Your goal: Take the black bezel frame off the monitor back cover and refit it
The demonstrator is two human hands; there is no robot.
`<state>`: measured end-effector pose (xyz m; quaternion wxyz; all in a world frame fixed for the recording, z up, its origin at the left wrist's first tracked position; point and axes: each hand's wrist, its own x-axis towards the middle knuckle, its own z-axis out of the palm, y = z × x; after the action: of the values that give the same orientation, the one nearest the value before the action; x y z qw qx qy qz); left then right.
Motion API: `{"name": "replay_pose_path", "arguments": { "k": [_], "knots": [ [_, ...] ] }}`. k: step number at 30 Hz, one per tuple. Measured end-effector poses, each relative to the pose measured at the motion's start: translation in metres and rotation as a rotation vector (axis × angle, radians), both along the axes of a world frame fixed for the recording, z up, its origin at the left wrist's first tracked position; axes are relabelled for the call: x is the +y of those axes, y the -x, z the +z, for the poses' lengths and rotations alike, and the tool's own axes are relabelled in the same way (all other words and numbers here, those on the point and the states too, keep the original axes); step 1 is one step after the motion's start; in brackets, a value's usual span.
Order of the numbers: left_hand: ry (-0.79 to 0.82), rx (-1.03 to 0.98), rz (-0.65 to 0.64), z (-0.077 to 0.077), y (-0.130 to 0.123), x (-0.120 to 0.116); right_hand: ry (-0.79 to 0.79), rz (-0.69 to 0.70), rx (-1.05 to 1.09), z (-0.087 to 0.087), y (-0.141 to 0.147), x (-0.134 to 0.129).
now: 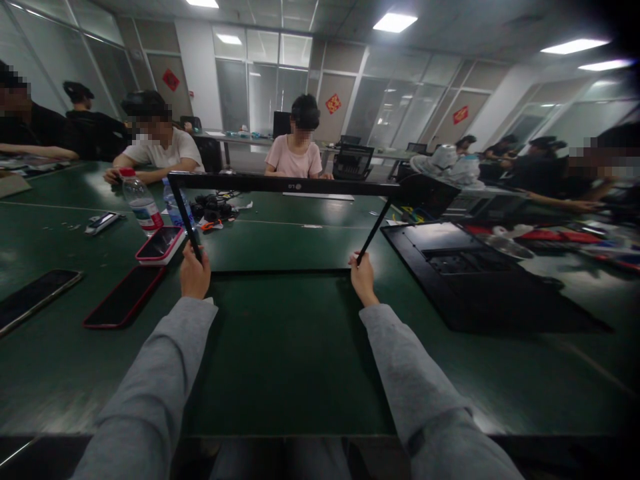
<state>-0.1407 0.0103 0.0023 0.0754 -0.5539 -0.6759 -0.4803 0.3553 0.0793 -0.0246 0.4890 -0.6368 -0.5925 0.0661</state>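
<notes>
The thin rectangular plastic frame point(285, 186) is showing black all round, with a pale LG logo point(295, 186) on its near-black bar. The long fabric sleeves point(145, 373) are showing plain grey. The smooth, glossy tabletop point(290, 353) is gleaming dark green. The clear plastic bottle point(143, 203) is wearing a red cap and a label mixing red and white. The slim rectangular phone point(125, 298) is showing a black screen edged in red. The diamond-shaped paper decorations point(333, 103) are showing gold patterning on red.
</notes>
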Motion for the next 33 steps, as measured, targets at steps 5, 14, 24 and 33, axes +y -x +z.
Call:
{"name": "replay_pose_path", "arguments": {
  "k": [5, 14, 24, 33],
  "knots": [
    [0.031, 0.02, -0.02, -0.006, 0.002, 0.005, 0.045, 0.01, -0.048, -0.01, -0.003, 0.009],
    [0.183, 0.038, 0.007, -0.007, 0.001, 0.001, 0.041, 0.019, -0.081, -0.011, -0.003, 0.01],
    [0.242, 0.045, 0.008, -0.001, 0.001, -0.001, 0.07, 0.036, -0.065, -0.008, -0.002, 0.007],
    [0.225, 0.15, 0.07, 0.001, 0.002, -0.001, 0.062, 0.022, -0.028, 0.004, 0.004, -0.004]
  ]
}}
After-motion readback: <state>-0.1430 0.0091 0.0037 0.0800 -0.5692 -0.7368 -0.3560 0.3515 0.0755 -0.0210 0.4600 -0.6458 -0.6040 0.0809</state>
